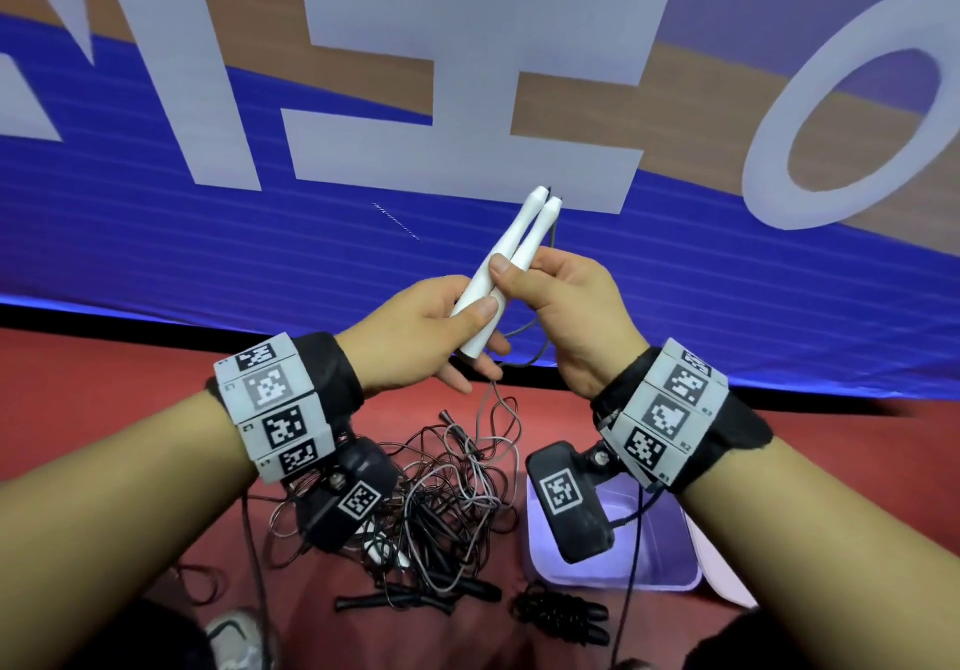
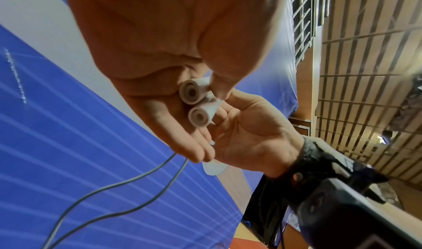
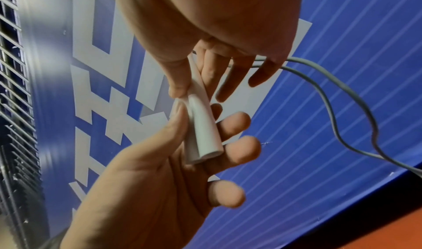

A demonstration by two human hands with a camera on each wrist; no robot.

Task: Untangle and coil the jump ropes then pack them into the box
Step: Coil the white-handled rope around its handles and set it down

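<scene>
Both hands raised, holding two white handles (image 1: 511, 258) side by side: left hand (image 1: 415, 336) grips butt ends, right hand (image 1: 566, 310) pinches midway. Grey cord (image 1: 493, 409) drops to tangled ropes (image 1: 447, 508) on red floor (image 1: 104, 399), beside box (image 1: 670, 560).

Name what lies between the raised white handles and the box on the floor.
In the head view, a tangled rope pile lies below the white handles, beside the box.
</scene>
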